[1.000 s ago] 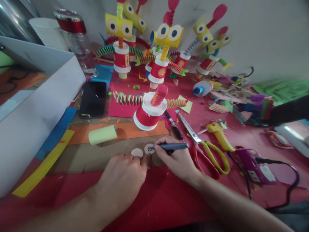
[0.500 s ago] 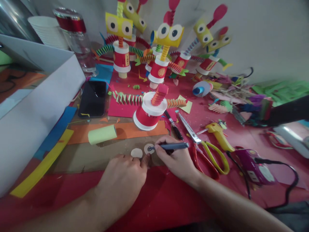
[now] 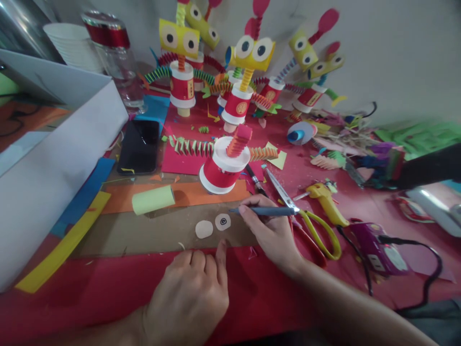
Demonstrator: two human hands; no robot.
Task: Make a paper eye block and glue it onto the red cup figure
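Observation:
My right hand point(image 3: 272, 228) grips a grey marker pen point(image 3: 272, 211), its tip pointing left and lifted off the paper. Just left of that tip lies a small white paper disc point(image 3: 227, 219) with black rings drawn on it. A plain white paper disc point(image 3: 204, 229) is beside it. Both rest on a brown cardboard strip point(image 3: 144, 235). My left hand point(image 3: 196, 288) is below the discs, holding nothing, its index finger extended toward the ringed disc and the others bent. Behind the discs stands a red-and-white paper cup figure point(image 3: 221, 168) with folded paper arms. A pale yellow-green paper tube point(image 3: 153, 199) lies left of it.
Scissors point(image 3: 288, 199), a yellow glue gun point(image 3: 327, 202) and a purple power socket point(image 3: 382, 250) lie to the right. Several finished cup figures point(image 3: 237, 103) stand behind. On the left are a phone point(image 3: 139, 146), a white box point(image 3: 72, 139) and a glass bottle point(image 3: 126, 77).
The right hand has drawn the marker up and right, off the ringed disc. My left hand has let go of the disc and pulled back toward me.

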